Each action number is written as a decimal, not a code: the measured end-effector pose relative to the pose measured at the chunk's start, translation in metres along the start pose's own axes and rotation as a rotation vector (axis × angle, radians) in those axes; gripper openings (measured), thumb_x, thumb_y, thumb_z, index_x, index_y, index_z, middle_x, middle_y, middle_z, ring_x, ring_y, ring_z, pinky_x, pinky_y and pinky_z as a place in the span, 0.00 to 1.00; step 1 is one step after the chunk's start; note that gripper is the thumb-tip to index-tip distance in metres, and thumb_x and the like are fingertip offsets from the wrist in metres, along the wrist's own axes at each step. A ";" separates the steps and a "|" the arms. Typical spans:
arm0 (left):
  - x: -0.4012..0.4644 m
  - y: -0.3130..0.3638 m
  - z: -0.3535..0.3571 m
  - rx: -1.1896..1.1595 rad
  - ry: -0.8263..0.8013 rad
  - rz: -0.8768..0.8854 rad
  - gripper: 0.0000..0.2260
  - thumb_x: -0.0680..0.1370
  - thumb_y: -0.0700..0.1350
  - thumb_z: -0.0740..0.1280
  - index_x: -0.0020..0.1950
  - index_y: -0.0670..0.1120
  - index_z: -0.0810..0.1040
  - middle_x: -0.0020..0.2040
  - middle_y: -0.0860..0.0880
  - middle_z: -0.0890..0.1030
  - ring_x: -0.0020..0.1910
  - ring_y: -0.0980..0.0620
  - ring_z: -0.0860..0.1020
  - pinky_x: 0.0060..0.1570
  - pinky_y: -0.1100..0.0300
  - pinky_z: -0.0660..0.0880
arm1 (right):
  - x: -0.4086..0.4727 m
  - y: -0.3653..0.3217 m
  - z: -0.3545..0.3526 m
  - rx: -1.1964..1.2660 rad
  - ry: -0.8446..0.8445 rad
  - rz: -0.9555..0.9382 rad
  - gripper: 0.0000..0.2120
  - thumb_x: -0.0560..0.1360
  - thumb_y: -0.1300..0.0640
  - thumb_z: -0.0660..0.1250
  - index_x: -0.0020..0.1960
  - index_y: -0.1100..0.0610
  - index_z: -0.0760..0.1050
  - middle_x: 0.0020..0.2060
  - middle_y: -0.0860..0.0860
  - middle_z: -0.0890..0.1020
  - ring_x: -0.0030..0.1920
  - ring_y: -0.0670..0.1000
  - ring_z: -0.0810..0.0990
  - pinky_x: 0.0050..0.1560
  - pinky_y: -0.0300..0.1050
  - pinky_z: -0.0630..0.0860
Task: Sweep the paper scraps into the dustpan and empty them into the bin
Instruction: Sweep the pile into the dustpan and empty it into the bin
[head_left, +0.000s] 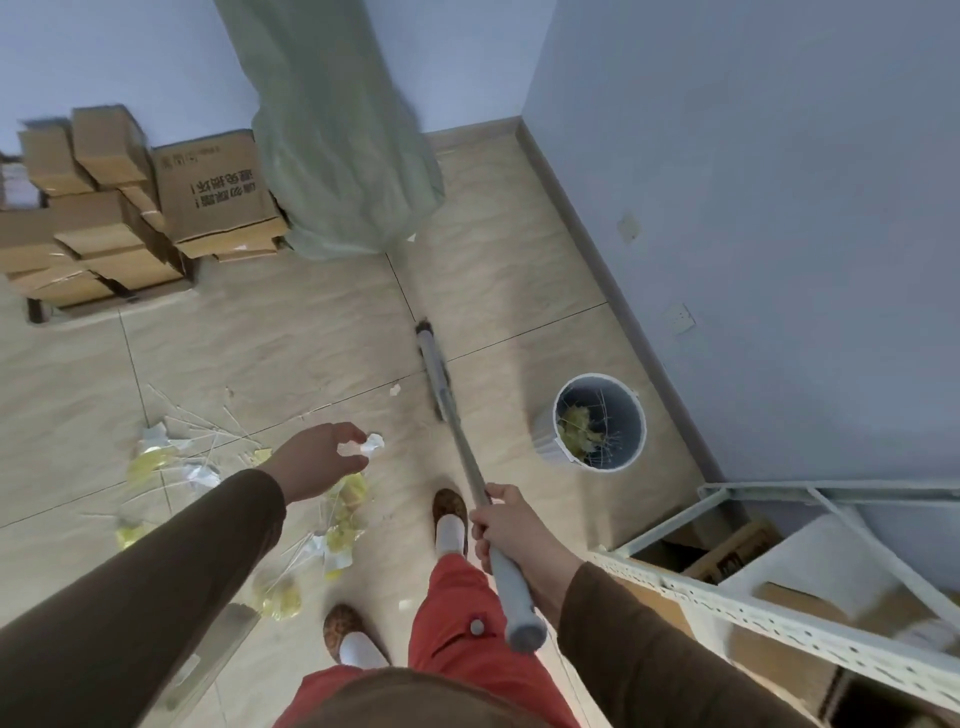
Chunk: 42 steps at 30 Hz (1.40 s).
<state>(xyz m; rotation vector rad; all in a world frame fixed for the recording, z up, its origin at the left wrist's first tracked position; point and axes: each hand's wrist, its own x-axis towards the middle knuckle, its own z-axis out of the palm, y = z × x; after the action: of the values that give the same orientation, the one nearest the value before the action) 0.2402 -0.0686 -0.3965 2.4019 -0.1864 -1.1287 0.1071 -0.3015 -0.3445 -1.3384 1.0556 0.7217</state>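
Note:
My right hand (506, 522) grips the grey handle of a broom (467, 462), whose head (432, 369) rests on the tiled floor ahead of my feet. My left hand (319, 457) hovers over the floor and pinches a crumpled white paper scrap (363, 446). Yellow and white paper scraps with thin sticks (171, 457) lie scattered on the floor to the left, and more scraps (343, 525) lie under my left arm. A small white scrap (395, 389) lies near the broom head. The round grey bin (597, 421) stands to the right with scraps inside. No dustpan is clearly visible.
Stacked cardboard boxes (130, 208) fill the back left. A green curtain (337, 156) hangs to the floor at the back. Blue walls meet in the corner behind the bin. A white metal shelf (779, 613) with boxes stands at the right.

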 end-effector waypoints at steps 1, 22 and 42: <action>-0.010 -0.007 0.006 -0.004 -0.012 0.003 0.17 0.78 0.51 0.70 0.66 0.51 0.77 0.65 0.48 0.78 0.63 0.48 0.76 0.57 0.58 0.69 | -0.007 0.017 -0.004 -0.030 0.041 -0.008 0.18 0.78 0.68 0.56 0.65 0.53 0.63 0.33 0.56 0.73 0.21 0.47 0.69 0.20 0.36 0.68; -0.092 -0.012 0.121 0.105 -0.062 0.015 0.17 0.78 0.51 0.69 0.67 0.49 0.77 0.65 0.47 0.78 0.61 0.47 0.76 0.58 0.58 0.69 | -0.106 0.172 -0.110 0.438 -0.158 0.274 0.16 0.78 0.66 0.62 0.64 0.55 0.69 0.30 0.54 0.72 0.21 0.47 0.69 0.18 0.36 0.69; -0.125 0.052 0.215 0.102 -0.038 -0.046 0.18 0.79 0.53 0.68 0.68 0.51 0.76 0.65 0.48 0.77 0.62 0.48 0.76 0.61 0.58 0.70 | 0.030 0.176 -0.288 0.030 0.407 -0.013 0.15 0.75 0.71 0.56 0.59 0.59 0.67 0.33 0.58 0.71 0.27 0.53 0.70 0.21 0.40 0.70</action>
<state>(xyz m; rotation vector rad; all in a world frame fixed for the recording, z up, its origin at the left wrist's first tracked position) 0.0002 -0.1527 -0.4034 2.4871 -0.2074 -1.2133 -0.0940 -0.5639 -0.4199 -1.5009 1.3710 0.4277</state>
